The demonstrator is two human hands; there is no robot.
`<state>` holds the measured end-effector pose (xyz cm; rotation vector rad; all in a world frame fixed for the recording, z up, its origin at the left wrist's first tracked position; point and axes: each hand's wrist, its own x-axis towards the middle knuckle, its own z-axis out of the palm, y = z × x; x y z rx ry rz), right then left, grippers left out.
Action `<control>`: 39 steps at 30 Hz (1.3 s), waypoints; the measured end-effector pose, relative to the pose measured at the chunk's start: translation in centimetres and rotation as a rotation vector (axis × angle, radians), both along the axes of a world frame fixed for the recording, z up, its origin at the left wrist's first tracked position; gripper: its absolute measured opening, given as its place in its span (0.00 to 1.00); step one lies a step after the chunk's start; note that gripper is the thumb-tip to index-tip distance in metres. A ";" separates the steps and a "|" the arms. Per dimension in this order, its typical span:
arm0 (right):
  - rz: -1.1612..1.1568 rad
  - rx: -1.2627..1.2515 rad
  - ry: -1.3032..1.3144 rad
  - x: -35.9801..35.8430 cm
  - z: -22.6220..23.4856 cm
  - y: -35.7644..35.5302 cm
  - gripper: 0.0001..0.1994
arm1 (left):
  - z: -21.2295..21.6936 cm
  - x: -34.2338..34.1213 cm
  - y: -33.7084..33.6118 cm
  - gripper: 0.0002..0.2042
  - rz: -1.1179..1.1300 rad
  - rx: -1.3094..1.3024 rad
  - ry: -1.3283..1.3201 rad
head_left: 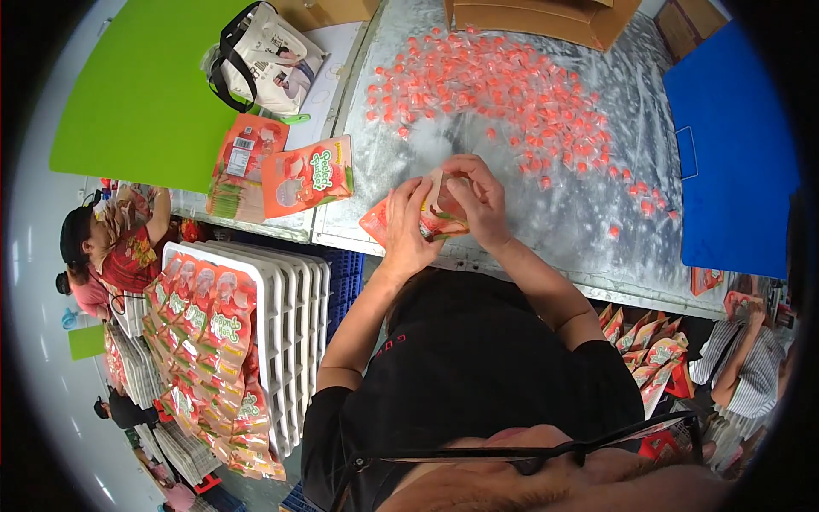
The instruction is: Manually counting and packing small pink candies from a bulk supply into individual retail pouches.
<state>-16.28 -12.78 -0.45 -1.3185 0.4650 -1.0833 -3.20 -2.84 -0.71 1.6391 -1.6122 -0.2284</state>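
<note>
At the near edge of the metal table, my left hand grips a red and peach printed pouch by its left side. My right hand has its fingers bent at the upper part of the same pouch, thumb and fingertips close together. Part of the pouch is hidden by my fingers. Red printed film shows at the left of my left hand; whether it belongs to the same pouch I cannot tell. Beyond my hands lies a wide spread of small red balls in clear wrappers.
Flat printed pouches lie in a stack left of my hands, near a white tote bag. A cardboard box stands at the back, a blue panel at the right. Filled pouches lie on stacked white trays. Other people work at both sides.
</note>
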 end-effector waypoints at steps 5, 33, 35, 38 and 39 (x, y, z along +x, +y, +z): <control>-0.079 -0.344 0.130 -1.8 0.1 -2.1 0.15 | -0.8 0.3 0.3 0.44 0.007 -0.066 0.231; -0.262 -0.695 1.139 -9.9 -10.0 -6.0 0.31 | -1.1 1.9 2.3 0.41 0.126 0.028 0.666; -0.253 -0.718 1.170 -10.4 -10.1 -6.0 0.31 | -1.2 1.9 2.4 0.41 0.133 0.028 0.673; -0.263 -0.732 1.159 -10.4 -10.1 -5.6 0.31 | -1.3 2.1 2.3 0.41 0.124 0.032 0.684; -0.279 -0.725 1.117 -10.2 -10.1 -5.3 0.31 | -1.6 2.2 2.3 0.41 0.116 0.041 0.699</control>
